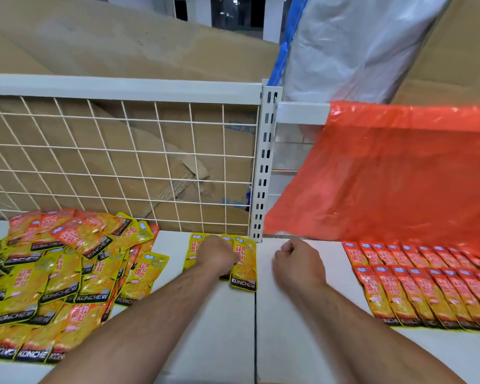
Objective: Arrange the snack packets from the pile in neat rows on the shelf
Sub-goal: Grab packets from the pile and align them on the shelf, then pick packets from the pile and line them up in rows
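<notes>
A loose pile of yellow and red snack packets [56, 275] lies on the left of the white shelf [288, 336]. At the back, by the upright post, a few yellow packets [244, 261] lie side by side. My left hand [218, 256] rests on them with its fingers curled down onto the packets; the fingertips are hidden. My right hand [297, 263] is a closed fist holding nothing, just right of the shelf seam. Two neat overlapping rows of red packets [427, 286] fill the right part of the shelf.
A white wire mesh panel [122, 162] backs the shelf, with flattened cardboard behind it. A slotted white post [266, 162] divides the two bays. A red plastic bag [385, 176] hangs from the upper rail over the back of the red rows.
</notes>
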Demonstrator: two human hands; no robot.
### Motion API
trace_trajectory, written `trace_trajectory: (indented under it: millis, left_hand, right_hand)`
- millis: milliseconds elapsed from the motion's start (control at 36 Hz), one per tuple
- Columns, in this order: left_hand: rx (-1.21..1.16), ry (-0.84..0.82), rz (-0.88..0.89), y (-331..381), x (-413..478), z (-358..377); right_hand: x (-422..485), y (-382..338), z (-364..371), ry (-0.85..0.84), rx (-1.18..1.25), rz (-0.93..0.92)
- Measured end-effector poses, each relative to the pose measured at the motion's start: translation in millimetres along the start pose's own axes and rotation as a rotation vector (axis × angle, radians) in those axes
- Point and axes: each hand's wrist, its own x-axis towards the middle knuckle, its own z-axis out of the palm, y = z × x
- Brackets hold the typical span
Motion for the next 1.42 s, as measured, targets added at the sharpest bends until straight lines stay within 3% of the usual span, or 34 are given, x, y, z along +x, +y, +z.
trace_trajectory:
  millis: [194, 583, 750, 861, 944, 1083, 1417]
  left_hand:
    - [0.253, 0.040, 0.057, 14, 10, 13]
    - [0.384, 0.110, 0.140, 13, 10, 25]
    - [0.406, 0.153, 0.213, 6, -2, 17]
    - [0.467, 0.264, 0.285, -8, -18, 0]
    - [0.645, 0.357, 0.347, -31, -29, -19]
    - [0.707, 0.410, 0.302, -78, -52, -53]
    - [0.690, 0.443, 0.208, -150, -69, -144]
  right_hand:
    - [10, 11, -8, -0.008, 0.021, 0.004]
    - [17, 13, -7, -0.041, 0.031, -0.045]
    - [9, 3, -7, -0.058, -0.039, -0.153]
    - [2, -15, 1, -0.084, -0.117, -0.317]
    - [-10, -35, 14, -0.133, -0.151, -0.439]
    - [-38, -68, 47, -0.225, -0.123, -0.584]
    - [-93, -146, 110, -0.334, -0.192, -0.630]
